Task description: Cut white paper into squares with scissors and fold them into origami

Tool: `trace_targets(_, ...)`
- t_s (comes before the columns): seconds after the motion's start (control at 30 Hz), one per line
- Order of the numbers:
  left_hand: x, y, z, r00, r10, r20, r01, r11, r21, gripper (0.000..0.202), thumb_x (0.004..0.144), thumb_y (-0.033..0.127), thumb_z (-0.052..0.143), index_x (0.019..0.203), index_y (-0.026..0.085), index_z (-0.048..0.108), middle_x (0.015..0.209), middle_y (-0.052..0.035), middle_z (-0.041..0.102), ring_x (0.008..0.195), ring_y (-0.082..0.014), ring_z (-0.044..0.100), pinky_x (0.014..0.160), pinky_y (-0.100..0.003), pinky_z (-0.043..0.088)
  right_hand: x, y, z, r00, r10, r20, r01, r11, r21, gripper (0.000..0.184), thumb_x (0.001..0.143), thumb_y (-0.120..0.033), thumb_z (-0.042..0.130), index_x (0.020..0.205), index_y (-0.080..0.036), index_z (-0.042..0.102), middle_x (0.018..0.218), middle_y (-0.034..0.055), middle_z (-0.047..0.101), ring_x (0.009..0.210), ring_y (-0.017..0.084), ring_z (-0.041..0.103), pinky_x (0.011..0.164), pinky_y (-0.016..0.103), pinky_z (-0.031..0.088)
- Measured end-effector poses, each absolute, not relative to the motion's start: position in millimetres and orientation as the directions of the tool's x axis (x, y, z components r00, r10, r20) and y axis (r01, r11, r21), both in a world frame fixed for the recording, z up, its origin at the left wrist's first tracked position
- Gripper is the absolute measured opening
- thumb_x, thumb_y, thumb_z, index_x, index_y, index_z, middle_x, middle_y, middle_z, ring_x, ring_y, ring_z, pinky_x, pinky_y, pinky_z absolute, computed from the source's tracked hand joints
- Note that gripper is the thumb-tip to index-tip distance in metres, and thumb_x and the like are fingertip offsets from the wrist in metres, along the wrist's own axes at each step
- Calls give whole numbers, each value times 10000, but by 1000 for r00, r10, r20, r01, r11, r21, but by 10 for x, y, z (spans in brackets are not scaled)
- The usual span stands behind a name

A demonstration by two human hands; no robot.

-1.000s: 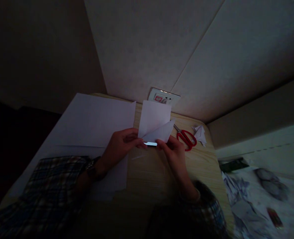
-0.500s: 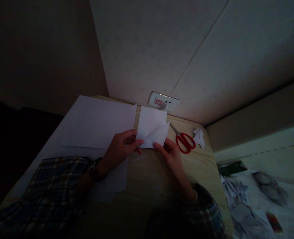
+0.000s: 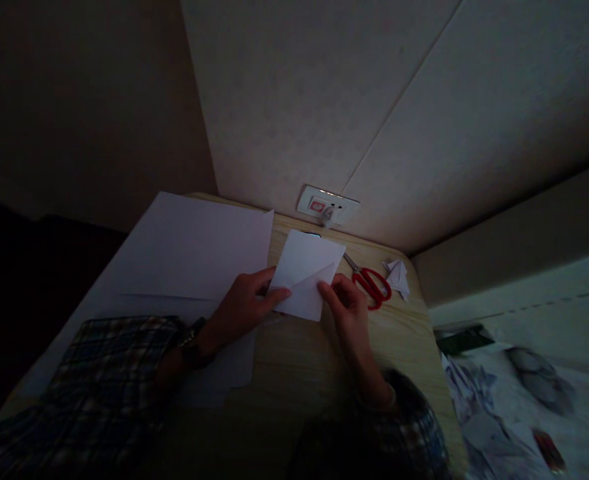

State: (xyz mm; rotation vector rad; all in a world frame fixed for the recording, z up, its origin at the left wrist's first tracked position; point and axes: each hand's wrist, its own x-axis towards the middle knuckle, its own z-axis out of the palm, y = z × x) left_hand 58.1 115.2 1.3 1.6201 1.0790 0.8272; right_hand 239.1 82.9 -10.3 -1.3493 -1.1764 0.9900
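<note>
A small white sheet of paper (image 3: 308,257) is held above the wooden table, with a diagonal flap folded across its lower part. My left hand (image 3: 247,300) pinches its left edge, thumb on top and fingers behind. On the right side, my right hand (image 3: 347,303) grips the folded edge between thumb and fingers. Red-handled scissors (image 3: 372,287) lie just beyond my right hand, their tips partly hidden by the paper. Large white sheets (image 3: 199,247) spread under and beyond my left forearm.
A folded white paper piece (image 3: 398,278) rests near the right corner of the table (image 3: 294,373). The wall behind carries a socket panel (image 3: 328,205) with a plug in it. Crumpled papers (image 3: 489,433) lie on a lower surface at right.
The small sheet has turned slightly clockwise and moved a little lower and to the right. The flap now lies flatter against it. Both hands keep their hold.
</note>
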Motion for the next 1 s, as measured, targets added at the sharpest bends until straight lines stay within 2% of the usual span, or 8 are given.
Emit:
trace_targets(0.17,565,1170,-25,306,951,35,289,-128,949,236,779,348,607,822,133,692,726,-20,708,680,-183,649,595,-232,481,2399,832,-80,179,983,50,145,24,-989,241,765,-373,639,610,-216,542,561,-42,528,544,130,482,512,247,378)
trace_targets(0.37,562,1212,-73,297,953,-57,127,20,992,192,737,298,663,848,144,697,787,-16,745,700,-177,680,580,-207,490,2405,828,-71,168,982,84,201,49,-978,254,812,-355,589,599,-226,541,551,-27,540,553,148,506,528,262,386)
trace_targets(0.53,573,1218,-88,339,931,-132,21,133,991,308,660,376,755,860,145,716,787,-27,760,709,-206,699,588,-234,522,2405,820,-86,146,982,117,263,75,-962,260,807,-329,606,585,-206,547,554,-36,522,560,133,480,545,255,364)
trace_targets(0.67,571,1225,-90,314,934,-169,34,167,985,365,631,417,774,864,140,725,760,-32,758,693,-220,700,572,-249,528,2388,801,-90,127,983,134,278,94,-956,277,826,-321,589,581,-197,550,571,-33,518,581,131,482,558,251,363)
trace_targets(0.83,560,1223,-101,341,928,-152,15,156,988,349,656,365,762,912,131,718,809,-35,761,704,-207,694,581,-239,520,2391,800,-77,148,977,154,258,113,-959,246,845,-324,568,629,-206,568,573,-37,542,572,129,507,549,241,382)
trace_targets(1.0,578,1213,-78,360,913,-191,-32,217,976,417,626,324,783,987,138,683,843,-31,763,729,-205,703,584,-232,530,2390,800,-72,188,968,166,245,118,-962,226,842,-318,582,639,-217,569,537,-49,535,523,126,501,511,239,378)
